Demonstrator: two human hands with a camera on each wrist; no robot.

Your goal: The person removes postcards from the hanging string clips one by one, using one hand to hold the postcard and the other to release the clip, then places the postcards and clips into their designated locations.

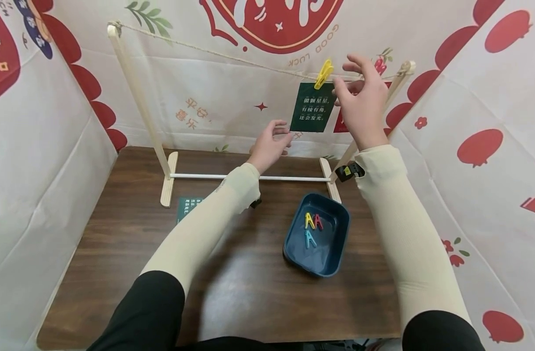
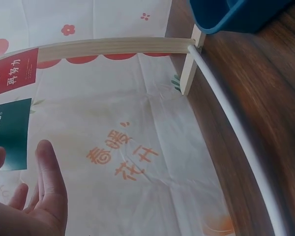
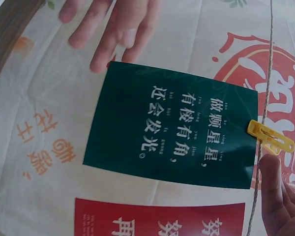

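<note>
A dark green card with white writing hangs from the string, clipped at its top edge by a yellow clothespin. Just right of that clothespin is my right hand, thumb and fingers spread with nothing between them. My left hand is by the card's lower left corner, fingers loosely extended; whether a fingertip touches the card I cannot tell. Beside the green card hangs a red card, partly hidden behind my right hand in the head view.
A wooden frame with a white bottom rod holds the string. On the table stands a dark blue tray with yellow, red and blue clothespins. Another green card lies partly under my left forearm.
</note>
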